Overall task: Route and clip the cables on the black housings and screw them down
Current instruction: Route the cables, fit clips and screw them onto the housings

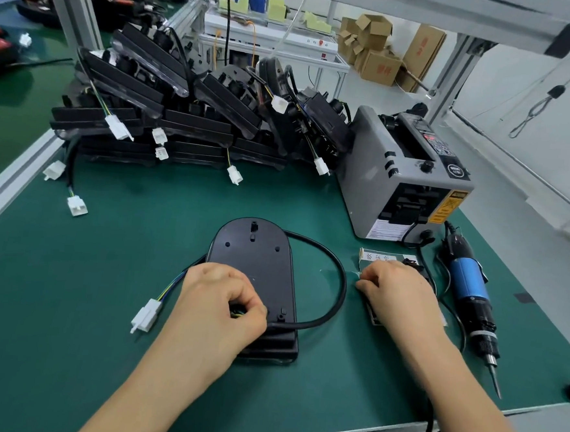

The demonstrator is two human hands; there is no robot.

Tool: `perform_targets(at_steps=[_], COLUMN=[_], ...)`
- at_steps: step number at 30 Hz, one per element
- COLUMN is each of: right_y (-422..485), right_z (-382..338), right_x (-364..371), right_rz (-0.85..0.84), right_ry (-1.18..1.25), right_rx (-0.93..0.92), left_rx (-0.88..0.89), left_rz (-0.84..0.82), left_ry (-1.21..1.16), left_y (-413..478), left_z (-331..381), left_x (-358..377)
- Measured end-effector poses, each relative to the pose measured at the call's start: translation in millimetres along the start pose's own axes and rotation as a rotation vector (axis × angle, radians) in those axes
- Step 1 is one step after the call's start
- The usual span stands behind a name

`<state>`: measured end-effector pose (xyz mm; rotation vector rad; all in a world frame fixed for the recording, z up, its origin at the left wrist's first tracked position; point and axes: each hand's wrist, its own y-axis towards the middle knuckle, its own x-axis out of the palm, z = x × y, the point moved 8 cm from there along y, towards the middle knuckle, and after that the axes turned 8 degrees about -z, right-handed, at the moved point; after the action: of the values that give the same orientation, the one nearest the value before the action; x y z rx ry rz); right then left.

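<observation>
On the green desk [104, 270] 1 black housing [257, 257] is lying flat, rounded end pointing away from the person, in the middle foreground; the left hand [223, 306] is resting on its near half with fingers curled, thumb and forefinger pinching the end of the black cable [339, 270], where a glimpse of yellow and green wire is showing; the cable is sweeping out in a wide loop to the right of the housing and coming back to that hand; to the left of the housing, coloured wires [170, 288] are running down to a white connector [146, 315] lying on the desk; the right hand [396, 291] is hovering palm down over a small parts box [375, 256] just right of the loop, fingers bent toward the desk, and whether it is grasping anything I cannot tell; an electric screwdriver [470, 296] with a blue body is lying further right, tip pointing toward the near edge; a grey tape dispenser [404, 177] is standing behind it; a pile of black housings [182, 117] with dangling white plugs is filling the far side of the desk.
</observation>
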<state>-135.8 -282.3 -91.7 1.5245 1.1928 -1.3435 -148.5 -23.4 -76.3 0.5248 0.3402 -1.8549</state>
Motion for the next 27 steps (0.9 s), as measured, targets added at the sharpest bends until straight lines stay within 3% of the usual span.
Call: perform_targets(at_steps=[8,10,12,15,18,27], right_y=[-8.2,-17.7,-32.9,-60.3,-77.4,-75.3], right_z=[-2.5,-6.2,-18.6,-68.6,-108.5,-114.4], right_x=[-5.4,-19.9,-33.7,-31.0,-14.1,-6.0], right_rz=[0.031,0.103,0.134,-0.096,-0.336,-0.358], right_ry=[-0.068,0.096,0.489,0.950,1.028,0.983], right_rx=[-0.014,-0.045,-0.103,-0.271,-0.344,-0.284], left_rx=[-0.019,-0.022,-0.023,-0.028,-0.027,-0.006], left_rz=[-0.018,-0.022,-0.027,-0.045,-0.054,-0.077], left_ry=[-0.024,-0.028,-0.033,-0.057,-0.050,-0.057], left_y=[0.1,-0.2,-0.1,0.5,0.1,0.2], left_z=[-1.7,-1.6,-1.7,-1.7,-2.1,-0.2], left_x=[-0.1,0.0,0.2,-0.4,-2.4,-0.5])
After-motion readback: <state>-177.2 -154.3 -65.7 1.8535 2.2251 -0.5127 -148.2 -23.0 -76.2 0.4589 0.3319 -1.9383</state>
